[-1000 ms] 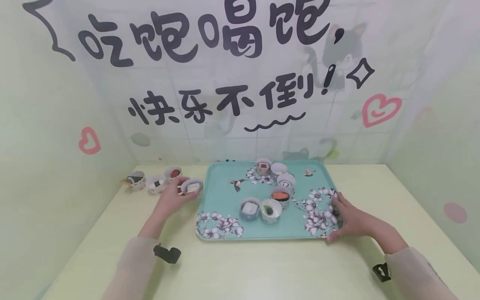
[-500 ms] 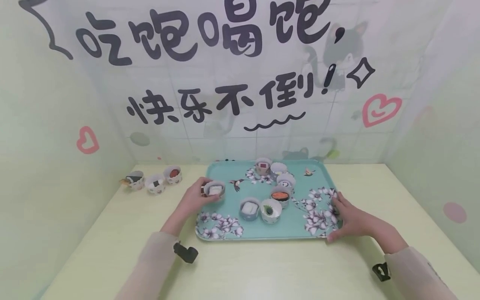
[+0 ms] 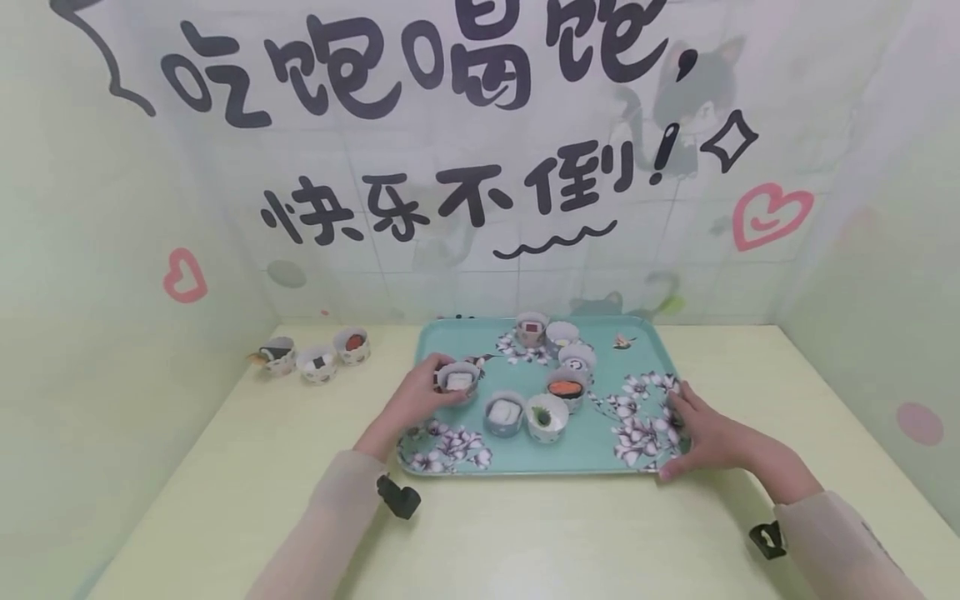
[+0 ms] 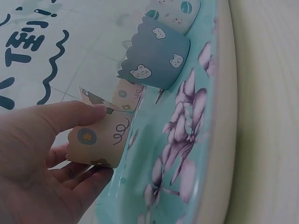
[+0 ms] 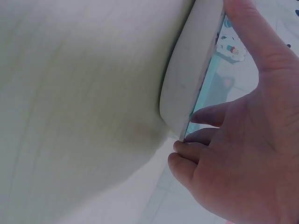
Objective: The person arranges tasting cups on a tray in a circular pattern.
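Observation:
My left hand point(image 3: 411, 402) holds a patterned paper baking cup point(image 3: 458, 382) with a white piece inside, over the left part of the turquoise tray point(image 3: 517, 458). In the left wrist view the thumb lies along the side of that beige cup point(image 4: 100, 142), with the fingers beneath it. To its right on the tray sit a grey-blue cup point(image 3: 505, 415) with a white piece and a white cup point(image 3: 547, 419) with a green topping. Behind them is a cup with an orange topping point(image 3: 566, 389). My right hand point(image 3: 716, 437) grips the tray's near right corner, thumb on the front edge, fingers on the right rim.
More filled cups stand farther back on the tray, among them one with a red-and-white piece point(image 3: 532, 328). Left of the tray, three cups stand on the pale table point(image 3: 517, 533), including one with a red topping point(image 3: 352, 346). A printed wall point(image 3: 450, 287) rises behind.
My left hand has carried the cup rightward from the table beside the other cups, across the tray's left rim. The right hand keeps its place at the tray corner.

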Motion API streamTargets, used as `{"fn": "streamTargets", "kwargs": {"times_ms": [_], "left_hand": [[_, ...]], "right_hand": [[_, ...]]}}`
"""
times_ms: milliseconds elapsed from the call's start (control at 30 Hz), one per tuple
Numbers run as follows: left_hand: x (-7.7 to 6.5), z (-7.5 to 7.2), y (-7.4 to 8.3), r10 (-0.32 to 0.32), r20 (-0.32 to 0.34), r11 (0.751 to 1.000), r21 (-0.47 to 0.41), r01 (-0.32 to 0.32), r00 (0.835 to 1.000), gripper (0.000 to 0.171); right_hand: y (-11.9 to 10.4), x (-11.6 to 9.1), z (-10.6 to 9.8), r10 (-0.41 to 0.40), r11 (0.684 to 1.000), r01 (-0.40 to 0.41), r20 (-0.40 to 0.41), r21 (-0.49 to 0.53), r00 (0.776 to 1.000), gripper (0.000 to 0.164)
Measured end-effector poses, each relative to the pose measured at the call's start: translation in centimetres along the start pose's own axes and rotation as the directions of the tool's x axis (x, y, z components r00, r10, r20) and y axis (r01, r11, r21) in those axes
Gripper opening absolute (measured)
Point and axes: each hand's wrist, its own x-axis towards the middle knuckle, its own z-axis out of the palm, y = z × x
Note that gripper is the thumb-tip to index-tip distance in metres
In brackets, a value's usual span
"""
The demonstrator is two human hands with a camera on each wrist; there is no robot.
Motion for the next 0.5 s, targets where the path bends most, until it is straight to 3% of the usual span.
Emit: {"fn": "streamTargets", "kwargs": {"times_ms": [200, 500], "left_hand": [[0.3, 0.9, 0.3, 0.028, 0.025, 1.0, -0.001, -0.028, 0.999, 0.048], [0.8, 2.0, 0.8, 0.021, 0.043, 0.999, 0.033, -0.022, 0.999, 0.048]], "right_hand": [[0.2, -0.1, 0.1, 0.001, 1.0, -0.001, 0.009, 0.001, 1.0, 0.13], [-0.3, -0.1, -0.2, 0.012, 1.0, -0.011, 0.005, -0.009, 1.0, 0.131]]}}
